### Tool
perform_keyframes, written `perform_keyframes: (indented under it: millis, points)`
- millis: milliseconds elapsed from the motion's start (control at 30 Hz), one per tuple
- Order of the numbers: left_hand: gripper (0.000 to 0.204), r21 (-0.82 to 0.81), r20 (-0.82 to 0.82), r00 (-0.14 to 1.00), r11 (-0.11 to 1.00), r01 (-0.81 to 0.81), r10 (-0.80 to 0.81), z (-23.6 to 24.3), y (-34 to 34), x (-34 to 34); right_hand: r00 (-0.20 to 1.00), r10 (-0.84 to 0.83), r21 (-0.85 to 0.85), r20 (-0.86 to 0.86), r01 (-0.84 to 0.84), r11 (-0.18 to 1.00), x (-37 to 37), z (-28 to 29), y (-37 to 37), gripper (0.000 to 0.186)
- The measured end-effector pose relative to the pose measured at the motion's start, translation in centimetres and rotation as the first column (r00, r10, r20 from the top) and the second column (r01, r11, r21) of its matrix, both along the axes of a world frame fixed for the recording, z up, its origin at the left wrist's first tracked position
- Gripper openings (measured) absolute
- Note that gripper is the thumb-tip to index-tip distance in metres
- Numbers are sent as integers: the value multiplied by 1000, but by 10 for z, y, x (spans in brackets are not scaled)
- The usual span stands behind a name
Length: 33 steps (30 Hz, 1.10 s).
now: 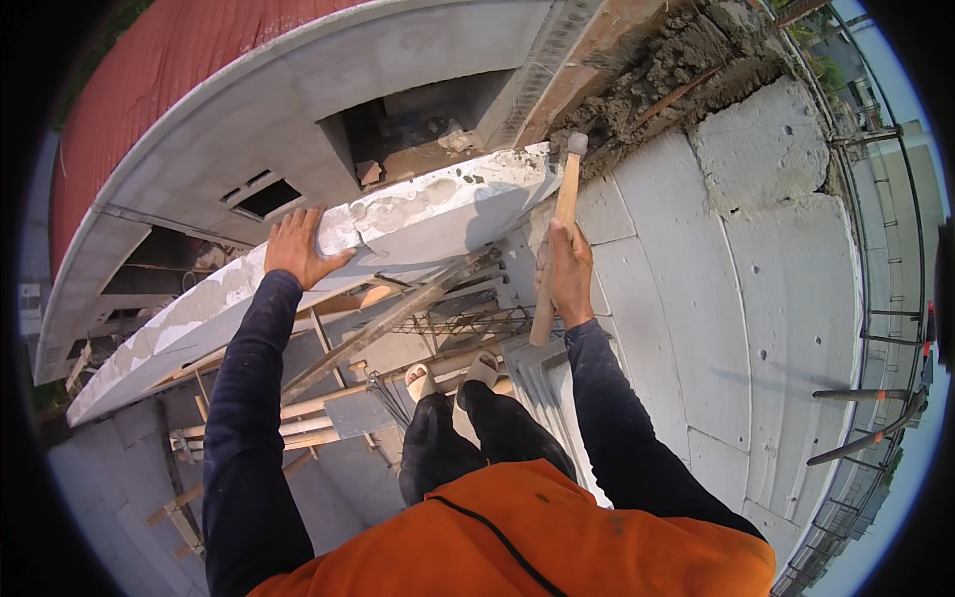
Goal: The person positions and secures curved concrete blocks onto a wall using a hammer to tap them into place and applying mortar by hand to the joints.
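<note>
My right hand (566, 267) is wrapped around the wooden handle of a hammer (567, 194). The hammer's metal head points away from me, close to the far end of a pale wall panel (438, 224) and the wet mortar beyond it. My left hand (296, 249) rests with spread fingers on the panel's rough upper edge, thumb toward its near face. That panel runs slantwise from the lower left up to the corner. Grey mortar (662, 85) is heaped in the corner where the panel meets the block wall.
To the right rises a light block wall (686, 289) with mortared joints. Under my sandalled feet are bamboo poles (308, 423) and a wooden plank (368, 318) over a drop. Left stands a building with openings and a red roof (159, 90). Bent steel bars (865, 423) jut out at right.
</note>
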<state>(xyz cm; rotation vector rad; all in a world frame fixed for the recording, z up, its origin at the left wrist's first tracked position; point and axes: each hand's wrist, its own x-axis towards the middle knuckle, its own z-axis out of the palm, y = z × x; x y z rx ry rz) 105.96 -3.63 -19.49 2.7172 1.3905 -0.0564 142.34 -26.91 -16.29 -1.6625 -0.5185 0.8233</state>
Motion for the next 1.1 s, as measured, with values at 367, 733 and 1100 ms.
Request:
perform_keyframes:
  millis: [367, 733, 1100]
  points:
    - [99, 21, 27, 999, 1000, 18, -18, -4, 3, -7, 970, -238, -156, 50, 243, 957, 67, -45, 10, 65]
    - [97, -51, 73, 997, 999, 12, -8, 12, 1, -5, 830, -342, -194, 440, 460, 867, 29, -46, 35, 64]
    - [98, -47, 61, 998, 999, 15, -12, 7, 2, -9, 902, -406, -125, -145, 391, 912, 28, -22, 36, 62]
